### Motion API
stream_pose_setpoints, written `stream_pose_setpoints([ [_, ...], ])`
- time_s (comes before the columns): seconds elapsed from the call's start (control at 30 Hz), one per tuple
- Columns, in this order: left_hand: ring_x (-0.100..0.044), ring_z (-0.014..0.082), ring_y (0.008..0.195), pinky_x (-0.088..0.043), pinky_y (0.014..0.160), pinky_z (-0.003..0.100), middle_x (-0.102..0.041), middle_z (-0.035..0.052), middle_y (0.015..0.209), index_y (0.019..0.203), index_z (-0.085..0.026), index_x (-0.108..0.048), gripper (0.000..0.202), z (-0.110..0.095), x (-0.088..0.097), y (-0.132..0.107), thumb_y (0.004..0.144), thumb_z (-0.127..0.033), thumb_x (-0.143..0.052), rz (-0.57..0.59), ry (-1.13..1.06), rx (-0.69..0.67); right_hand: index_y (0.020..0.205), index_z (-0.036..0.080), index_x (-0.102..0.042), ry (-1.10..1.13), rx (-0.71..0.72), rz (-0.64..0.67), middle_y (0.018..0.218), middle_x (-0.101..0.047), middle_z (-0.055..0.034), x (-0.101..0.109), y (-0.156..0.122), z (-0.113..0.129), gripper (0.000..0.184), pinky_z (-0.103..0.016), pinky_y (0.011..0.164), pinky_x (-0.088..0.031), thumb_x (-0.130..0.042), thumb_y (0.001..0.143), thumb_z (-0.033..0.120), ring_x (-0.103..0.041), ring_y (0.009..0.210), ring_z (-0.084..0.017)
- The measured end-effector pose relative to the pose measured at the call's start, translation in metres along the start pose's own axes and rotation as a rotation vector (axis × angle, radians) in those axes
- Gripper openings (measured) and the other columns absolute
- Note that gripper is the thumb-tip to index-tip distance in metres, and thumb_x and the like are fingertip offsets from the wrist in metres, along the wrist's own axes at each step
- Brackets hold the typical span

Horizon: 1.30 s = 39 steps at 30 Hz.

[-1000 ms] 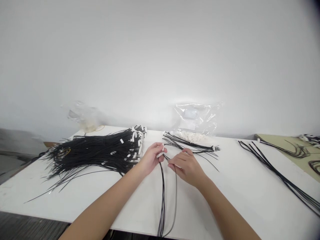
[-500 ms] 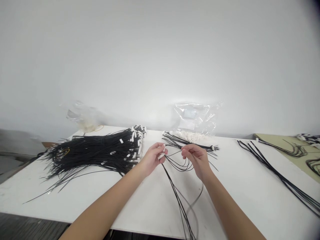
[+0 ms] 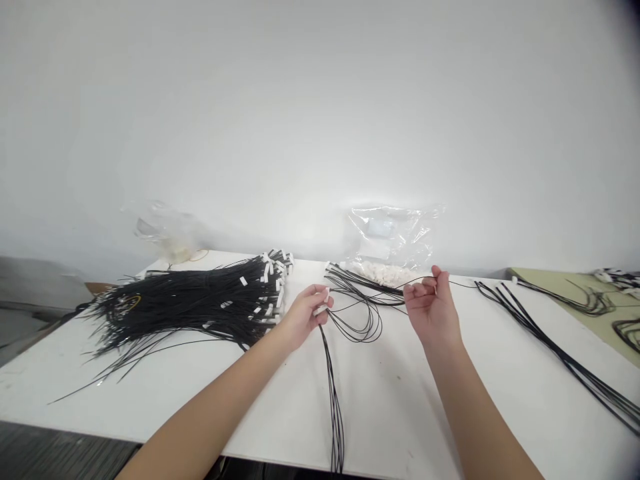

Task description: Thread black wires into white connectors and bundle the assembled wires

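Near the middle of the table, my left hand (image 3: 305, 319) is closed on a small white connector (image 3: 323, 309) between thumb and fingers. Several black wires (image 3: 334, 407) hang from it toward the front edge, and others loop (image 3: 367, 327) to its right. My right hand (image 3: 431, 303), raised on the right with its palm turned up, pinches a thin black wire (image 3: 463, 285) that runs out on both sides of its fingers. Behind the hands lies a small bundle of black wires (image 3: 355, 279) with white ends, partly hidden by my right hand.
A large pile of black wires (image 3: 200, 300) with white connectors covers the table's left side. Clear bags stand by the wall, one (image 3: 395, 233) above white connectors (image 3: 383, 273), another (image 3: 167, 230) at left. More wires (image 3: 560, 353) lie at right, beside a greenish board (image 3: 555, 277).
My right hand has moved right, away from my left hand, and turned its palm up, drawing a thin wire along. The hanging wires have swung left. My left hand has barely moved.
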<state>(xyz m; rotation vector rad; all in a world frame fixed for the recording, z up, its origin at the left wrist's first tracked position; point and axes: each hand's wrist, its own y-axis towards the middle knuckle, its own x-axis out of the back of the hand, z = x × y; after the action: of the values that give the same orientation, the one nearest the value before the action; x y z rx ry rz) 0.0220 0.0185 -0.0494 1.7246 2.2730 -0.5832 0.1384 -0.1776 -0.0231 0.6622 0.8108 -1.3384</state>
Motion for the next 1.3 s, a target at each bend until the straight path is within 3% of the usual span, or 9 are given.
stream_pose_setpoints([
  [0.17,-0.033,0.0031,0.049,-0.023,0.045,0.018,-0.047,-0.0008,0.069,0.081,-0.019,-0.045,0.024,0.001,0.0,0.001,0.072,-0.037,-0.057,0.007,-0.003,-0.002,0.09,0.026,-0.056,0.104,-0.006,-0.029,0.068,-0.049,0.0082,0.0,0.003,0.006,0.027,-0.024,0.068,-0.051,-0.063,0.071,0.044,-0.052,0.061,-0.004],
  [0.23,-0.034,0.0033,0.049,-0.023,0.044,0.018,-0.048,-0.0005,0.07,0.081,-0.019,-0.045,0.024,0.002,0.001,0.001,0.072,-0.038,-0.057,0.012,0.007,-0.004,0.092,0.025,-0.057,0.071,-0.036,-0.022,0.067,-0.048,0.0086,-0.002,0.0,0.009,0.027,-0.02,0.066,-0.051,-0.063,0.072,0.043,-0.05,0.057,-0.002],
  [0.3,-0.034,0.003,0.049,-0.022,0.045,0.018,-0.05,-0.0003,0.072,0.082,-0.019,-0.046,0.025,0.002,0.002,0.001,0.072,-0.038,-0.057,0.019,0.017,-0.003,0.097,0.024,-0.058,-0.043,-0.083,0.027,0.061,-0.043,0.0099,-0.004,-0.005,0.01,0.03,-0.011,0.05,-0.046,-0.064,0.072,0.038,-0.039,0.043,0.002],
  [0.37,-0.033,0.0024,0.047,-0.023,0.045,0.018,-0.051,-0.0004,0.074,0.085,-0.02,-0.046,0.025,0.001,0.001,0.0,0.072,-0.039,-0.057,0.03,0.025,0.003,0.102,0.023,-0.057,-0.236,-0.109,0.134,0.059,-0.041,0.0099,-0.005,-0.011,0.008,0.035,-0.011,0.035,-0.033,-0.065,0.071,0.037,-0.027,0.035,0.003],
  [0.47,-0.033,0.002,0.046,-0.024,0.046,0.018,-0.052,-0.0003,0.076,0.09,-0.022,-0.046,0.027,0.001,0.0,-0.001,0.072,-0.039,-0.058,0.04,0.028,0.01,0.105,0.022,-0.058,-0.605,-0.086,0.311,0.057,-0.045,0.0069,-0.006,-0.021,-0.001,0.039,-0.015,0.03,-0.021,-0.064,0.071,0.04,-0.025,0.033,0.0],
  [0.6,-0.034,0.0025,0.048,-0.025,0.048,0.018,-0.056,0.0019,0.079,0.095,-0.024,-0.046,0.029,-0.001,-0.003,-0.002,0.072,-0.037,-0.058,0.056,0.027,0.006,0.088,0.017,-0.067,-1.119,0.119,0.49,0.052,-0.047,0.0018,-0.006,-0.033,-0.016,0.027,-0.02,0.038,-0.028,-0.063,0.07,0.038,-0.035,0.042,-0.006],
  [0.7,-0.036,0.0036,0.051,-0.025,0.048,0.018,-0.058,0.0044,0.083,0.096,-0.024,-0.046,0.03,-0.002,-0.005,-0.004,0.072,-0.037,-0.058,0.056,0.028,0.008,0.078,0.019,-0.067,-1.329,0.353,0.611,0.052,-0.048,0.0012,-0.007,-0.038,-0.022,0.018,-0.022,0.045,-0.032,-0.057,0.075,0.033,-0.037,0.046,-0.008],
  [0.97,-0.043,0.0073,0.062,-0.026,0.048,0.018,-0.06,0.0065,0.083,0.094,-0.023,-0.046,0.028,-0.005,-0.008,-0.006,0.073,-0.038,-0.057,0.061,0.016,0.015,0.08,0.017,-0.064,-1.467,0.866,0.676,0.059,-0.056,0.0003,0.002,-0.036,-0.032,0.015,-0.019,0.048,-0.031,-0.05,0.08,0.023,-0.041,0.049,-0.007],
  [1.3,-0.044,0.0082,0.067,-0.026,0.048,0.017,-0.06,0.0064,0.084,0.094,-0.022,-0.047,0.03,-0.007,-0.009,-0.008,0.072,-0.039,-0.058,0.069,0.023,0.027,0.08,0.018,-0.064,-1.579,1.043,0.679,0.052,-0.051,0.0006,0.006,-0.035,-0.037,0.015,-0.019,0.046,-0.028,-0.049,0.082,0.021,-0.04,0.046,-0.007],
])
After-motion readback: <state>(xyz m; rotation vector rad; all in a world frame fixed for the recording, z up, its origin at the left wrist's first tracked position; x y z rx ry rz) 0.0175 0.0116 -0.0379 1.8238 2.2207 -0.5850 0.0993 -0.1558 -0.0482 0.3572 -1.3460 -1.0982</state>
